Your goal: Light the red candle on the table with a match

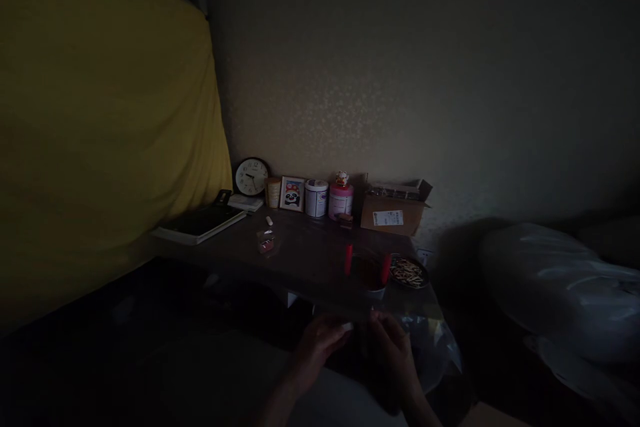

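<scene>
The room is very dark. My left hand [320,340] and my right hand [395,347] are close together below the front edge of a dark table [310,260]. Their fingers are curled, pinching something small and pale between them; I cannot make out what it is. Just beyond them on the table stand two red candles [349,259] by a small bowl [373,277], and a dish of matchsticks [409,273] sits to the right. A clear plastic bag [435,340] lies beside my right hand.
Along the wall stand a clock [251,177], a framed panda picture [293,194], several jars [317,197] and a cardboard box [395,212]. A book [203,223] lies at the table's left. A yellow curtain [100,127] hangs left; a pale bundle [555,280] lies right.
</scene>
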{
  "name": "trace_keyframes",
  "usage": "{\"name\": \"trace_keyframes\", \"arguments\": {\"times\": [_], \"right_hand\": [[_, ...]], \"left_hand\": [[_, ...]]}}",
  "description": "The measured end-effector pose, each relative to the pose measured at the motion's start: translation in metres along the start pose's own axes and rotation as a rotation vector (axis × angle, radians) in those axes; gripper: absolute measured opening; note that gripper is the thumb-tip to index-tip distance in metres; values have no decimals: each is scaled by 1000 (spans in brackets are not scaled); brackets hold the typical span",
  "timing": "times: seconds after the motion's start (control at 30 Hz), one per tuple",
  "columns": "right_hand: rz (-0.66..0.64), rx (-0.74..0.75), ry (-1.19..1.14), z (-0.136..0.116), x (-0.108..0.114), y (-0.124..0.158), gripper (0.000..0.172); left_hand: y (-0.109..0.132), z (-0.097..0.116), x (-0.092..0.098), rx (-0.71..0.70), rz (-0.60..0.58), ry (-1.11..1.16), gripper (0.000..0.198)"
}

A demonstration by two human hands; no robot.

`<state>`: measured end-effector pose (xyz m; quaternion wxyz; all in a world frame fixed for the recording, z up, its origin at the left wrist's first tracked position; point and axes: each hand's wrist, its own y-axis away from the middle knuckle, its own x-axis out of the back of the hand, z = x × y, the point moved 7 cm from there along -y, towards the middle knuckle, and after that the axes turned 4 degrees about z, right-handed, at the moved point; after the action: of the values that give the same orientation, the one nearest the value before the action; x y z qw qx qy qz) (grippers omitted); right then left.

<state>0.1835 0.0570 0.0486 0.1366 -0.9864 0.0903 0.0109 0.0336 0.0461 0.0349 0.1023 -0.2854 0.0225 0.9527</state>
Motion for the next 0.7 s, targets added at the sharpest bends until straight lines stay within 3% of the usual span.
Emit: {"name": "trace_keyframes", "arguments": {"times": [0.27,0.7], "right_hand": [[-115,41,133,-12,-14,13,32],[-151,166,284,-16,-13,14,25]], "left_hand": [[-4,-3,4,-56,-9,9,29],[-5,-4,3,-47,24,-47,27]]}}
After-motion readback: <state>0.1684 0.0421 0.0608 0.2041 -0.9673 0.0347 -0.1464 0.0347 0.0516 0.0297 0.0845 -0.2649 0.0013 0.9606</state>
